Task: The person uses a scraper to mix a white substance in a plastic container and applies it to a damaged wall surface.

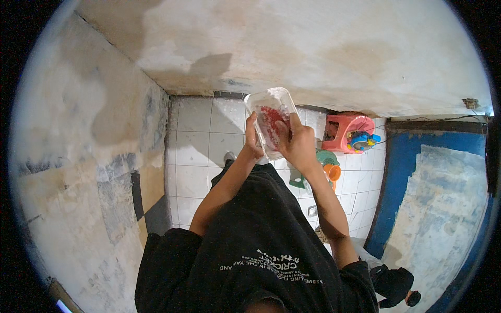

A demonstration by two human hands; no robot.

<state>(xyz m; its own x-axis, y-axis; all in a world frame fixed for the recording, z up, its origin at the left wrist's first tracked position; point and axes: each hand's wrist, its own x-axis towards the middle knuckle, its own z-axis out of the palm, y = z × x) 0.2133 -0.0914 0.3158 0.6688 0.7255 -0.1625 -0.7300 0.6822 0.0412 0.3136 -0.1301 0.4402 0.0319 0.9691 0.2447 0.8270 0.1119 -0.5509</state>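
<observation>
Nearest, the left hand (252, 142) grips the left side of a translucent tray (282, 96), held above the tiled floor (192, 148); the right hand (299, 147) overlaps its right side, its closure unclear. Red contents (271, 116) lie inside, so the handling seems unfinished. Farther right stands a pink stool (332, 130).

A translucent oblong container (259, 100) points away, red material (271, 116) inside.

The worn T-shirt (245, 219) is black, short-sleeved, with white lettering (285, 265).
</observation>
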